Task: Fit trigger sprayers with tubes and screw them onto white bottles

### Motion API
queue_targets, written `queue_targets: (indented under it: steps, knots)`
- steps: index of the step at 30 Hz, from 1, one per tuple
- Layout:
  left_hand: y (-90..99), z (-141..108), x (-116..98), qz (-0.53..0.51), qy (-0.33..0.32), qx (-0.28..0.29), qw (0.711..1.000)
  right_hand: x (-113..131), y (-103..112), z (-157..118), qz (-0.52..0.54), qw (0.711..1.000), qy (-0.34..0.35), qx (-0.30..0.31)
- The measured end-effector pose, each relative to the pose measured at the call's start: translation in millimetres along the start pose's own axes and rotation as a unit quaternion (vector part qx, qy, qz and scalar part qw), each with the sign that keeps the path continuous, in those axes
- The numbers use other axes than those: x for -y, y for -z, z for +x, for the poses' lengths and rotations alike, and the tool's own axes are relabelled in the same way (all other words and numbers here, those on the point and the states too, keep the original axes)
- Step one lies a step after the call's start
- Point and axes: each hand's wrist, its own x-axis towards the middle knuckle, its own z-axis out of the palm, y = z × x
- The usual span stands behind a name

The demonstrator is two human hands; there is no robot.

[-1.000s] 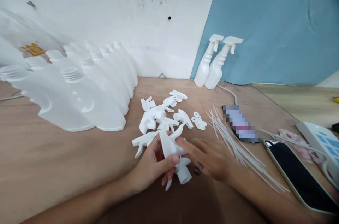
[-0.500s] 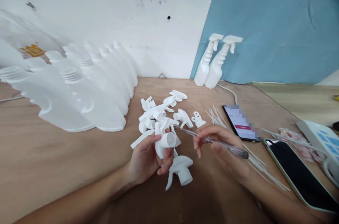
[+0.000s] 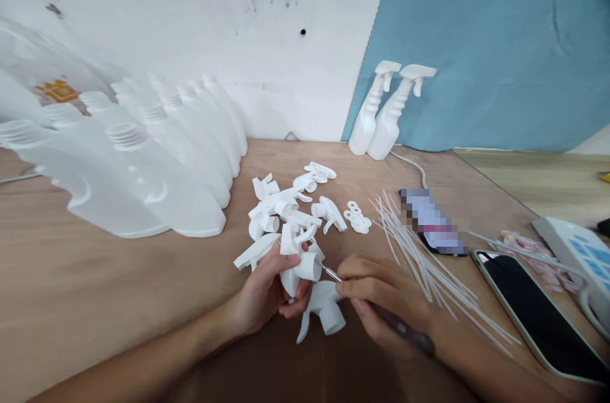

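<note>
My left hand [image 3: 269, 285] is closed around a white trigger spray head [image 3: 307, 266], its round collar facing right. In my right hand [image 3: 381, 292] is a screwdriver [image 3: 403, 330] with a dark handle, held between thumb and fingers. The metal shaft points left, and its tip is at the mouth of the collar; how far inside it reaches is hidden. Below my hands another spray head [image 3: 328, 301] lies on the table. Just beyond my left hand is a pile of white spray heads [image 3: 281, 203].
White bottles [image 3: 176, 168] without tops stand in rows at left. Two spray bottles [image 3: 384, 126] with heads stand by the wall. White washers [image 3: 357, 218], thin white tubes [image 3: 429, 269], a lit phone [image 3: 426, 209], a dark phone [image 3: 538, 314] and a white device [image 3: 579, 250] are at right.
My right hand has moved left and down, bringing the screwdriver tip to the collar. The spray head in my left hand has shifted slightly down and right.
</note>
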Motion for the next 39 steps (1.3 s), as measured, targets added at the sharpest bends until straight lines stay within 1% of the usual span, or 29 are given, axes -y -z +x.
queue_targets:
  steps: [1,2,3,5,8,12,15,17,20,25,30,35,39]
  knots:
    - [-0.2,-0.4,-0.2,0.0,0.006,0.0,1.0,0.2,0.3,-1.1,0.056,0.997,-0.047,-0.005]
    - [-0.3,-0.6,-0.4,-0.003,0.013,0.0,1.0,0.1,0.5,-2.3,0.119,0.988,-0.093,-0.012]
    - [-0.2,-0.5,-0.5,-0.009,0.022,0.002,1.0,-0.3,0.5,-3.5,0.184,0.974,-0.133,-0.02]
    - [0.3,0.2,-0.2,-0.022,0.038,0.014,0.999,-1.5,-0.7,-5.5,0.3,0.936,-0.179,-0.041]
    - [2.0,1.8,0.7,-0.036,0.056,0.034,0.997,-3.2,-4.9,-6.2,0.402,0.89,-0.206,-0.062]
    - [5.4,1.8,-0.9,-0.055,0.082,0.048,0.994,-4.0,-11.2,-1.3,0.472,0.85,-0.222,-0.079]
    - [8.3,0.7,-4.1,-0.071,0.121,0.058,0.988,-4.6,-13.3,3.5,0.526,0.81,-0.238,-0.107]
    - [9.7,0.3,-6.1,-0.082,0.145,0.066,0.984,-4.6,-13.2,5.2,0.549,0.789,-0.249,-0.115]
    - [10.4,0.0,-8.3,-0.097,0.162,0.073,0.979,-3.4,-12.5,5.4,0.566,0.771,-0.267,-0.115]
    - [10.3,-0.9,-10.0,-0.119,0.172,0.073,0.975,-2.8,-13.9,5.4,0.589,0.742,-0.3,-0.111]
    - [11.4,-1.0,-10.7,-0.143,0.179,0.074,0.971,-4.8,-13.8,7.3,0.588,0.743,-0.301,-0.109]
    - [11.6,-0.1,-10.7,-0.156,0.184,0.072,0.968,-3.7,-16.1,8.0,0.622,0.707,-0.321,-0.1]
    - [12.7,-0.5,-10.2,-0.149,0.187,0.08,0.968,-1.5,-20.9,7.8,0.627,0.702,-0.324,-0.098]
